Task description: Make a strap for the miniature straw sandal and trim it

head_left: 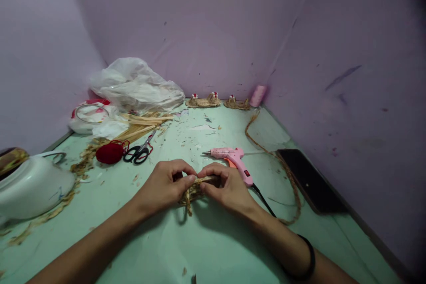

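Note:
A small braided straw piece (189,197) is pinched between both hands just above the green table, with a short braid end hanging down from it. My left hand (168,183) grips its left side, thumb and forefinger pressed together near the top edge. From the other side my right hand (228,186) holds it, thumb in front and fingers behind. Much of the piece is hidden by the fingers. Right behind my right hand lies a pink glue gun (229,154), its nozzle pointing left and its black cord running toward the right.
Black-handled scissors (141,151) and a red yarn ball (109,153) lie left, before straw strips (143,124) and a plastic bag (136,84). A white pot (36,186) stands far left. Right are a braided cord (293,182) and phone (309,182). Small straw slippers (203,102) and pink spool (258,96) stand behind.

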`<act>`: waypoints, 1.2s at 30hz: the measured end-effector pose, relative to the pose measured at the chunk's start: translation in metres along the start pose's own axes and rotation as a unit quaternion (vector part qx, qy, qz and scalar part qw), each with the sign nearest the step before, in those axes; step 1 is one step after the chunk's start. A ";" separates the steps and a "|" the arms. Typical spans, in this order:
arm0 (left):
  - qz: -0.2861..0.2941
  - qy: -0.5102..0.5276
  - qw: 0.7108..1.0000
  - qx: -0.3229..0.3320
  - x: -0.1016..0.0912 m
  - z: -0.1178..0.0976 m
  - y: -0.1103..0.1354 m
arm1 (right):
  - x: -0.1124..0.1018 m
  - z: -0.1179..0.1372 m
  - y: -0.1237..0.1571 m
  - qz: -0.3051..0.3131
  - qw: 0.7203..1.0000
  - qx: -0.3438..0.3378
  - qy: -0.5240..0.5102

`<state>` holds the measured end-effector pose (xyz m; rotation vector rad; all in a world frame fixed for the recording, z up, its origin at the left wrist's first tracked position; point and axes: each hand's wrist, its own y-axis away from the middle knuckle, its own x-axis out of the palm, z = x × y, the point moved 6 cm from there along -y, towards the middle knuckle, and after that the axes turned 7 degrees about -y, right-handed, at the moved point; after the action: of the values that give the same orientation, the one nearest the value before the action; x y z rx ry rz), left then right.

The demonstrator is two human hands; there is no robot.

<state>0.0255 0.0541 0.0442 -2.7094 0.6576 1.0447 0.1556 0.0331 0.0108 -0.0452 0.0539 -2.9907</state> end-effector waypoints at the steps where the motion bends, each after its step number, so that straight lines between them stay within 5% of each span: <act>1: 0.001 -0.009 1.000 0.004 0.002 -0.002 0.002 | -0.001 0.001 0.000 -0.007 1.000 -0.017 0.024; 12: -0.013 -0.081 0.995 -0.048 0.005 -0.001 0.004 | 0.001 -0.003 -0.001 -0.014 0.999 0.003 0.037; 20: -0.018 0.019 1.000 -0.008 0.011 0.004 0.003 | 0.004 -0.005 0.000 -0.013 0.998 0.065 -0.015; 31: 0.009 0.052 0.999 -0.001 0.009 0.003 0.000 | 0.006 -0.003 0.001 -0.028 0.999 0.041 0.008; 36: 0.025 0.146 0.985 -0.091 0.010 0.016 -0.007 | 0.005 -0.004 0.001 -0.021 0.998 0.047 0.019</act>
<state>0.0255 0.0617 0.0256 -3.0555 0.7087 0.7545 0.1501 0.0319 0.0066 0.0218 -0.0857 -3.0320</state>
